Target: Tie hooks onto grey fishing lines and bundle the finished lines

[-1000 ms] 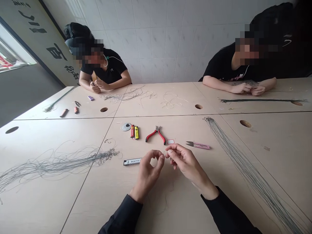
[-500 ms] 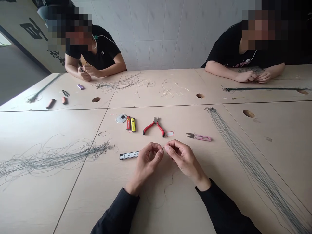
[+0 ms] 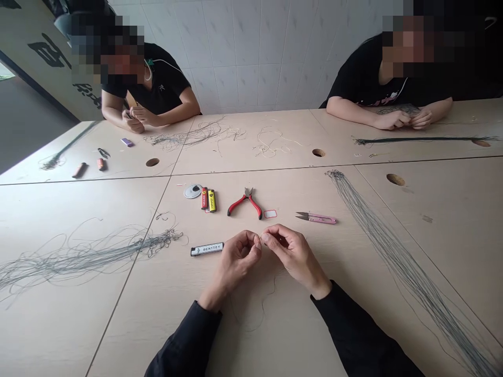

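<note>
The left hand (image 3: 240, 257) and the right hand (image 3: 290, 255) meet over the desk (image 3: 298, 335), thumbs and forefingers pinched together at one spot on a fine thread (image 3: 263, 306). The bit between the fingertips is too small to make out. Below the hands, the thread hangs or lies in a loose curve near the bare wood; which of the two, I cannot tell. A second ago a small gap showed between the two sets of fingertips, and the right hand's fingers were more spread; now the tips touch and those fingers are curled in.

The BENTTEY bar (image 3: 207, 249), partly covered by the left hand in the earlier frames, now shows its whole label just beside that hand. Beyond the hands, the open pliers (image 3: 247, 196), the red-edged sticker (image 3: 270, 214) and the pink snips (image 3: 322, 218) keep their places on the desk, as do the red lighter (image 3: 204, 198) and yellow lighter (image 3: 212, 200) by the round disc (image 3: 192, 191). One strand bundle (image 3: 86, 262) lies to the left, another bundle (image 3: 377, 230) slants away on the right. The view has tipped down since the first frame, so the two co-workers opposite (image 3: 165, 78) are cut off at the top.
</note>
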